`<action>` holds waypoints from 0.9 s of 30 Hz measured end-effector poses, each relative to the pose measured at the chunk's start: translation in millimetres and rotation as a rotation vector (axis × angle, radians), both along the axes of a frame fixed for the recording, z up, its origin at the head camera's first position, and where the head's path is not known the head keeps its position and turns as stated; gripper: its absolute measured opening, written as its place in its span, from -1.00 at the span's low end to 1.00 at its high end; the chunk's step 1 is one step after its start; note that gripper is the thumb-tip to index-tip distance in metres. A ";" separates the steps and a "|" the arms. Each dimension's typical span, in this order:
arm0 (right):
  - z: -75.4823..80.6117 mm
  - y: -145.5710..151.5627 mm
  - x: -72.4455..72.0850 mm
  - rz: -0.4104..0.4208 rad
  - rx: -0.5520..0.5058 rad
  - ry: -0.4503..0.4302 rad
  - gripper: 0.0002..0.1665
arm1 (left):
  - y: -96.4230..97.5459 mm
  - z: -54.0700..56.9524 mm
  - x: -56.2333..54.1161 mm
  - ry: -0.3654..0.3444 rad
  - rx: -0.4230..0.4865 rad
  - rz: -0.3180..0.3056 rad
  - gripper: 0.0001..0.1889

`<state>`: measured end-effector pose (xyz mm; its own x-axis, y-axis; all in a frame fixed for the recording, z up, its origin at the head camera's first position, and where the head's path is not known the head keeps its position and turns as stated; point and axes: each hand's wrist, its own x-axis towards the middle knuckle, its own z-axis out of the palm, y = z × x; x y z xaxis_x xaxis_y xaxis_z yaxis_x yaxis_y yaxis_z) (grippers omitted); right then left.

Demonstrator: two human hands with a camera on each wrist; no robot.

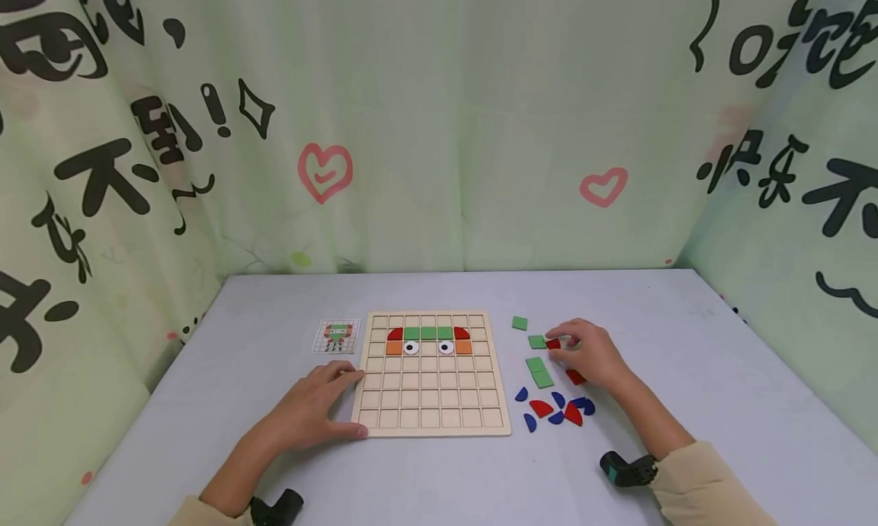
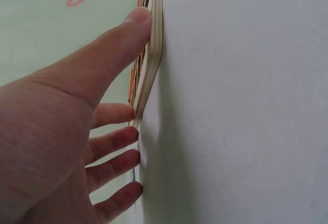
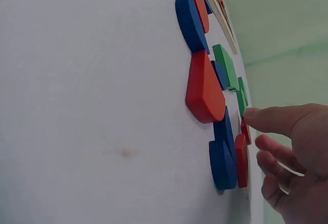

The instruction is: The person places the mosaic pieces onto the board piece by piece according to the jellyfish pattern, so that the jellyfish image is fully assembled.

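Observation:
A square wooden grid board (image 1: 430,437) lies flat, with red, green and orange pieces and two eye tiles (image 1: 446,347) set in its upper rows. My left hand (image 1: 312,405) steadies it, thumb at the near left corner and fingertips at the left edge. In the left wrist view the straight thumb (image 2: 120,37) rests against the board's rim. Right of the board, my right hand (image 1: 591,352) pinches a small red piece (image 1: 552,344) between thumb and fingers, beside a green square (image 1: 536,342). The right wrist view hides much of that red piece behind the thumb.
Loose green squares (image 1: 539,373), red quarter-round pieces (image 1: 540,408) and several blue rounded pieces (image 1: 530,422) lie right of the board. A picture card (image 1: 336,336) with a pixel figure lies at its left. Printed curtains (image 1: 439,129) surround the white table (image 1: 439,480).

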<state>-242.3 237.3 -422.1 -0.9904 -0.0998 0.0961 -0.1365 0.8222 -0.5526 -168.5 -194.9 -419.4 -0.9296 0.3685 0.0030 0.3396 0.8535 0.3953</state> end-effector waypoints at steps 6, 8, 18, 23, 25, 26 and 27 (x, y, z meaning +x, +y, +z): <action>-3.9 4.9 -1.2 -0.004 0.008 -0.019 -0.66 | -0.3 -0.3 0.3 0.010 0.002 -0.010 -0.14; -4.2 5.1 -1.5 -0.001 0.007 -0.016 -0.67 | -0.4 -0.1 0.6 0.014 0.005 -0.013 -0.14; -2.8 1.5 1.6 -0.023 -0.016 -0.012 -0.66 | -0.1 -0.2 0.7 0.005 0.006 -0.008 -0.14; 0.3 -1.9 3.6 -0.023 -0.023 -0.005 -0.67 | 0.2 -0.1 0.7 -0.003 0.006 0.002 -0.13; 1.5 -3.9 4.1 -0.018 -0.026 0.003 -0.67 | 0.5 -0.1 0.9 -0.002 0.006 0.003 -0.13; 2.3 -5.1 4.4 -0.015 -0.029 0.008 -0.68 | 0.7 0.0 0.9 -0.003 0.008 0.004 -0.13; 2.8 -6.3 4.5 -0.011 -0.032 0.014 -0.68 | 0.8 0.0 1.0 -0.004 0.009 0.005 -0.13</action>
